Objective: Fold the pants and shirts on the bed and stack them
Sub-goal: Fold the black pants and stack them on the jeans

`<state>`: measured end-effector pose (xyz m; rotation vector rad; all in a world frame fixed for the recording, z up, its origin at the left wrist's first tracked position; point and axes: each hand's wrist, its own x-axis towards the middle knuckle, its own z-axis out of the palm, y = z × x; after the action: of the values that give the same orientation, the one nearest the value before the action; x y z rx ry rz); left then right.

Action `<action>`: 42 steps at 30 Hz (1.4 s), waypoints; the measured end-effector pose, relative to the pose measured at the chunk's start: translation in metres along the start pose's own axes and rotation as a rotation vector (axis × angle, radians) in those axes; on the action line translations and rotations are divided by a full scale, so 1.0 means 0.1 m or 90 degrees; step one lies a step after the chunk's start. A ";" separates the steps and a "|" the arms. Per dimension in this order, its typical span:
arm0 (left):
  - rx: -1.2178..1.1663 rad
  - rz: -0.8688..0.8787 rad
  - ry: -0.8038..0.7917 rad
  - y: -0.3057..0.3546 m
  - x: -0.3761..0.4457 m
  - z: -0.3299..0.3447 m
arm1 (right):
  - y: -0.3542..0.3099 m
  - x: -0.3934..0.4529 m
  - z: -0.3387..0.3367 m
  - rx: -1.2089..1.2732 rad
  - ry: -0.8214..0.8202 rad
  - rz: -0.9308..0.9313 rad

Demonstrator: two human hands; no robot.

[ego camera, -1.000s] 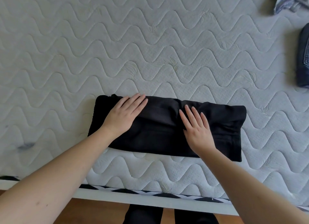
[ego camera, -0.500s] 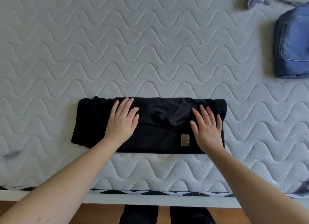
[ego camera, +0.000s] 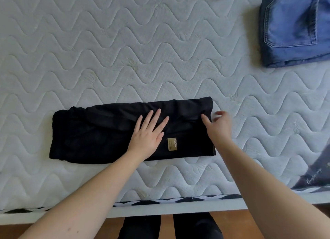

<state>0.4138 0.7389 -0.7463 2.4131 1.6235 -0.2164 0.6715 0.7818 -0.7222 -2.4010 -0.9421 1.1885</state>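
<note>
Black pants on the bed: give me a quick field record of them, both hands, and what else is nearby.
item: black pants, folded into a long strip near the mattress front edge
label: tan tag facing up
left hand: flat on the pants' middle, fingers straight
right hand: at the pants' right end, blurred; grip unclear
nearby: folded blue jeans at far right, apart from the pants
stacked: not yet

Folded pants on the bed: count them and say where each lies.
2: black pants near the front edge under the left hand, and blue jeans at the far right. More may lie beyond the frame.
</note>
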 end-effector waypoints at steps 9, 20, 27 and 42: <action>0.029 -0.023 -0.012 -0.04 -0.36 0.13 | -0.11 -0.05 -0.01 -0.119 -0.110 -0.050; 0.014 -0.040 -0.017 0.06 -0.35 0.11 | 0.02 -0.03 -0.20 -0.012 -0.175 -0.152; -0.177 -0.004 0.127 0.05 -0.16 -0.10 | -0.32 -0.34 -0.30 0.068 -0.234 -0.214; -1.229 -0.408 -0.024 -0.62 -0.37 -1.11 | -1.61 -1.34 0.65 -0.058 -0.421 -0.327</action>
<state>0.3423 0.7578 -0.6362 0.4252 1.2616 0.8091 0.4925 0.8099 -0.5982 -1.6412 -1.6999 1.7578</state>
